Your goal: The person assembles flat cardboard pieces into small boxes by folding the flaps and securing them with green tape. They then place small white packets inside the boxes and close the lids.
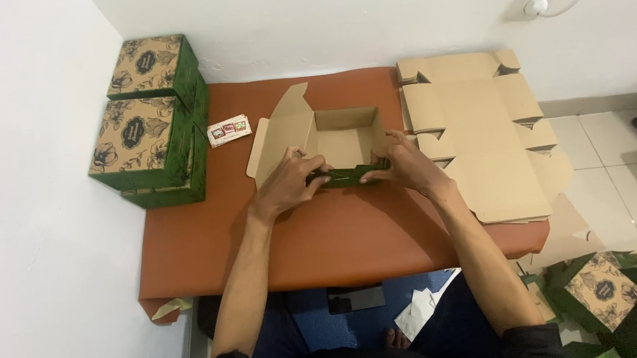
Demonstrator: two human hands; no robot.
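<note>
Sitting low at the near edge, dark phone (355, 299) and scrap of white paper (416, 313) lying on the blue cloth in the lap, just below the flat rust-brown padded bench (337, 237).

Both hands working the front wall of the half-folded brown cardboard box with the green printed outside (346, 143), sitting mid-bench. Left hand (289, 181) curled narrow, fingers pinching the green front flap near the left corner. Right hand (406, 164) doing the same at the right corner, fingers closed on the flap edge, thumb hidden behind it.

Risk-wise, guessing here: uneven pressing from the two sides probably skewing the front wall, maybe creasing the card off its score line or letting a side tab pop back out. Left-side lid flap standing loose and splayed open too, so possibly catching a wrist and tugging the whole thing sideways on that smooth bench top.

Looks of it: plain kraft inside, back and side walls already standing upright, floor bare, front wall folded down showing a strip of dark green. Looking thin and springy, not rigid yet.

Further out, stack of flat unfolded brown cardboard blanks (480, 134) lying to the right, overhanging the bench edge. Small printed packets (228, 130) lying near the back left. Two finished green-and-tan floral boxes (151, 116) stacked against the left wall. More green box pieces (610, 293) down on the floor at right.
</note>
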